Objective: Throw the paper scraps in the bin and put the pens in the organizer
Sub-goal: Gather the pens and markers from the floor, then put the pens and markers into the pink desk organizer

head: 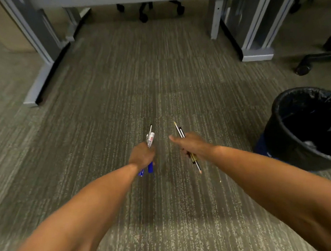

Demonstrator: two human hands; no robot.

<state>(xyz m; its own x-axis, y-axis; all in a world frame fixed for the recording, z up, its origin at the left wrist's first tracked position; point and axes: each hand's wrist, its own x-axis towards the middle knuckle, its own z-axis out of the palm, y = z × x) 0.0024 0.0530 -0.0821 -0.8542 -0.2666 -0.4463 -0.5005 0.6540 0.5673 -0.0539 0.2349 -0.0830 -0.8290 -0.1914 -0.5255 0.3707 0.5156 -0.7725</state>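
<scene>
Over the striped carpet (117, 89), the left hand (141, 155) has its fingers wrapped round a bundle of blue-capped markers and pens (150, 140) while the right hand (192, 145) grips several thin pens and pencils (180, 131), the black-lined bin (309, 128) standing near on the right

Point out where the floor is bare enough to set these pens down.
The carpet lies bare ahead of both hands, between the left desk leg and the right desk leg. It is crowded on the right, by the bin and the chair base.
</scene>
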